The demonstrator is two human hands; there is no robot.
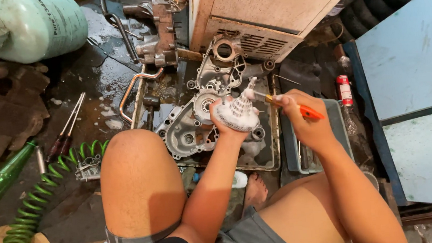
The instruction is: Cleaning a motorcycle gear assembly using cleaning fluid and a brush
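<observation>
My left hand (225, 122) grips a stack of gears on a shaft (239, 110), coated in white foam, held over a metal tray (267, 156). My right hand (303, 120) holds an orange-handled brush (305, 111), its tip touching the top of the gear stack. In the tray below lie two grey engine case halves (186, 131), one nearer my left knee and one further back (217, 70). Both hands are close together above the tray.
A pale green gas cylinder (39, 25) lies at the top left. Screwdrivers (65, 131), a green coiled hose (32, 203) and a green bottle (4, 174) lie on the wet floor at left. A beige appliance (269, 9) stands behind; a blue panel (413, 85) and red can (344, 90) at right.
</observation>
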